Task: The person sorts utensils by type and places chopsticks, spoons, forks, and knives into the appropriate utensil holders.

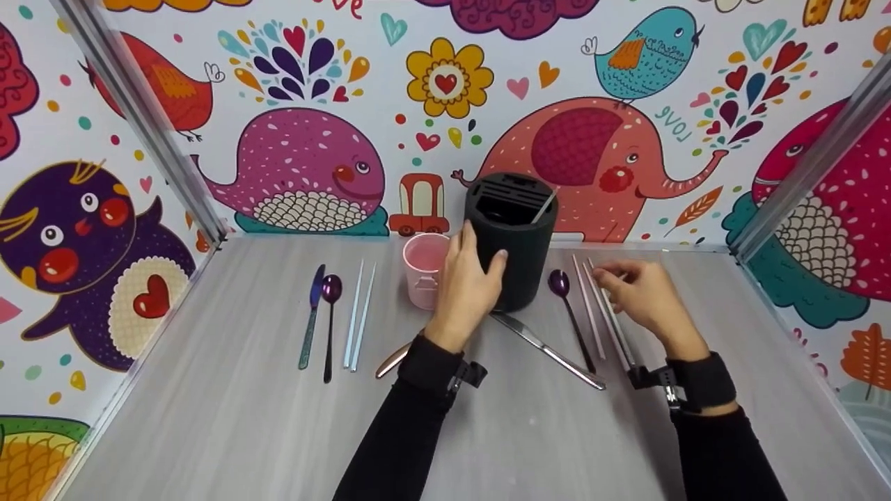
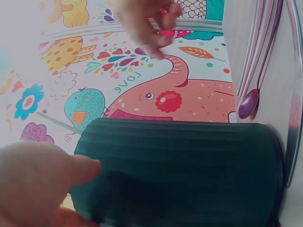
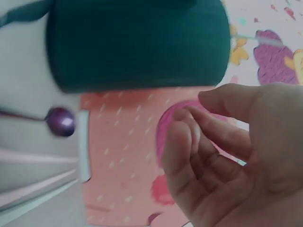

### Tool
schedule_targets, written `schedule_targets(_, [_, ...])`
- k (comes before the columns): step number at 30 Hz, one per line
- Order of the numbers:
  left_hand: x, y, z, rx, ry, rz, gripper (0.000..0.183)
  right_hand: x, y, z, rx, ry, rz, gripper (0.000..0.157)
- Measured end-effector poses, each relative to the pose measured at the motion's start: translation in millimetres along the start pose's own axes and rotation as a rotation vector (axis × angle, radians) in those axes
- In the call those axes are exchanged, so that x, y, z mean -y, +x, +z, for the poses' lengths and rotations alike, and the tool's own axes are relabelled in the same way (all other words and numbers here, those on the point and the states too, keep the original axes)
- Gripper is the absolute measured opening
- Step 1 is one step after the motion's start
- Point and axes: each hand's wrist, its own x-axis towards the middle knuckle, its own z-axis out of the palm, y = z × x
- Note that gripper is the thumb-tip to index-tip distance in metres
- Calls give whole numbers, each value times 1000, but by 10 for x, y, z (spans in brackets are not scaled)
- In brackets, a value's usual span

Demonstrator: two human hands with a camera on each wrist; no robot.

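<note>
Black holder: upright, gripped by left hand
Right hand: loosely curled, holding nothing
Chopsticks: on table, below right hand (nearer); long axis running away, far tips leaning left

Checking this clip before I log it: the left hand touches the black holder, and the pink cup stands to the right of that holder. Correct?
Not quite: the head view shows the pink cup to the left of the black holder, not the right. The left hand does touch the holder.
</note>
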Motion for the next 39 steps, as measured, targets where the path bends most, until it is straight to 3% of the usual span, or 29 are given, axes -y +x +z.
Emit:
schedule_targets(8, [6, 4, 13, 7, -9, -1, 81, -444, 83, 82, 63, -223, 164, 33])
schedule_targets(16, [41, -12, 5, 11, -2, -29, 81, -785, 147, 200, 119, -391, 95, 30])
schedule_targets(20, [38, -17, 19, 17, -4, -23, 81, -836, 135, 177, 145, -404, 104, 38])
schedule_targets(24, [25, -19, 22, 20, -2, -21, 81, -850, 132, 158, 133, -395, 112, 35])
schedule_targets(27, [12, -13, 11, 28, -1, -23, 81, -832, 143, 119, 34, -325, 100, 34])
schedule_targets(32, [-12, 0, -27, 34, 4, -26, 81, -626, 158, -46, -282, -97, 82, 33])
schedule_targets(36, [-16, -3, -26, 39, 19, -28, 82, -268, 64, -186, -499, 120, 90, 24])
schedule_targets(39, [-17, 6, -38, 43, 23, -27, 82, 125, -47, -264, -615, 368, -50, 19])
